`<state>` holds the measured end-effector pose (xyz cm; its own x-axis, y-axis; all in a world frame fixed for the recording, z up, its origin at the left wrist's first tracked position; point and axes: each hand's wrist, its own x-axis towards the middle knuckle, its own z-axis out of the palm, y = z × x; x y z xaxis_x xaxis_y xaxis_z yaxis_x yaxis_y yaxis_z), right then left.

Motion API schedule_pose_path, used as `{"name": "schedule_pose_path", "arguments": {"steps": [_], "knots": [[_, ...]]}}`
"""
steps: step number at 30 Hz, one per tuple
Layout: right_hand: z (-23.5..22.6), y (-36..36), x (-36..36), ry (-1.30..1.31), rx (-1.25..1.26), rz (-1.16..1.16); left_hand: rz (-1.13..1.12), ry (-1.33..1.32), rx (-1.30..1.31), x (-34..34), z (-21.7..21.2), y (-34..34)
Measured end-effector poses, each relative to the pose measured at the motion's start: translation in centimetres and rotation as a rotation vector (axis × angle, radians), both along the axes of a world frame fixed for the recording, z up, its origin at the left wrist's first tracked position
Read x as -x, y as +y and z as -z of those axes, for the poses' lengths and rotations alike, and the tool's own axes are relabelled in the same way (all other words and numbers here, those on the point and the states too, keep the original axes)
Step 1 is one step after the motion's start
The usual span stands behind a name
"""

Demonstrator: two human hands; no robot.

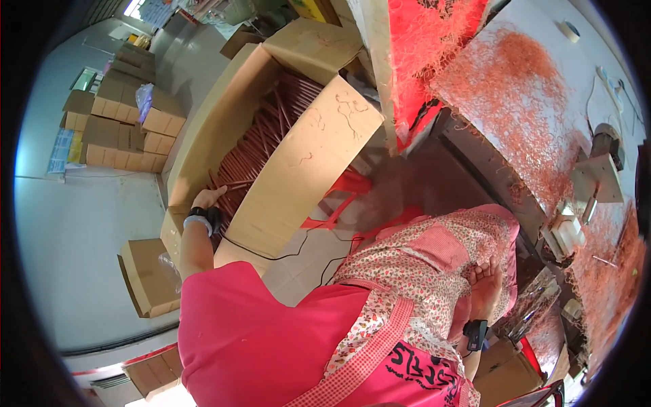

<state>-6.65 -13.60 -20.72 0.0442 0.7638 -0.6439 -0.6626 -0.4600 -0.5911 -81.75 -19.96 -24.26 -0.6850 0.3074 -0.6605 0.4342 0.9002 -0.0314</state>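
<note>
Inside a large open cardboard box [271, 180] lie many long, thin reddish-brown rods [261, 139], stacked side by side. My left hand [209, 197] reaches over the box's near left end, its fingers closed on a rod or two that lie crosswise to the pile; the exact number is hidden. A dark band and a pale cuff circle that wrist. My right hand [484, 279] rests on the flowered apron [434, 271] over my lap, palm up and empty, with its fingers slightly curled and apart. A small black device is strapped to its wrist.
At right stands a workbench [508, 102] strewn with reddish shavings, carrying a small machine with a metal plate [597, 180] and a tape roll [569, 31]. Stacked cartons [125, 129] line the left wall. A red stool [339, 197] and a black cable [261, 255] are beside the box.
</note>
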Motion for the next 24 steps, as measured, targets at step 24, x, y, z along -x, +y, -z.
{"name": "schedule_pose_path", "arguments": {"steps": [24], "knots": [[1.6, 0.2, -1.4, -0.061, 0.186, 0.076, 0.156, 0.073, -0.448, -6.6, 1.6, 14.0]]}}
